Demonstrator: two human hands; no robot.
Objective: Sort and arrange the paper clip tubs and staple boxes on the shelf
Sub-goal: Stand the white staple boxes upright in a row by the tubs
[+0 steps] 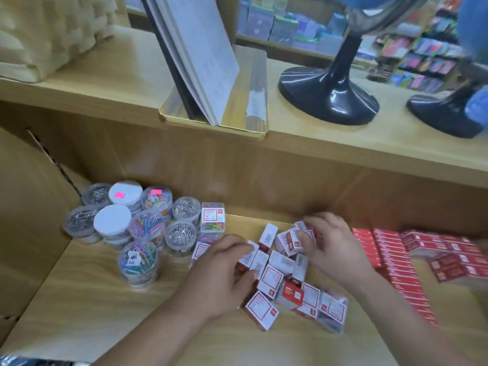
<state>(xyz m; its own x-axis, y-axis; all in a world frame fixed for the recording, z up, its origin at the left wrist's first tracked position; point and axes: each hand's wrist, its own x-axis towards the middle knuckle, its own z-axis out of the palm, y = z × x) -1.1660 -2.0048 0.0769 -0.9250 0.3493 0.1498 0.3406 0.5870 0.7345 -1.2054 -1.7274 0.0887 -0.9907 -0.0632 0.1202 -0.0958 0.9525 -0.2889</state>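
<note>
Two hands are set into the loose heap of staple boxes [280,276] at the middle of the shelf [92,299]. The left hand [224,268] is curled round a white box at the heap's left edge; the right hand [332,244] is pinching one at its far side. The boxes' long axes are pointed every way. The stacked red rows [396,260] are found just right of the heap, nearer the right hand; the paper clip tubs [137,220] are grouped to the left.

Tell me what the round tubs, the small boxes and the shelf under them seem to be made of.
The round tubs look like clear glossy plastic: coloured and silver clips show through the walls. The small boxes seem thin printed card, matte white and red, with sharp folded edges. The shelf is smooth pale wood-grain board; veneer or laminate, I cannot tell.
</note>
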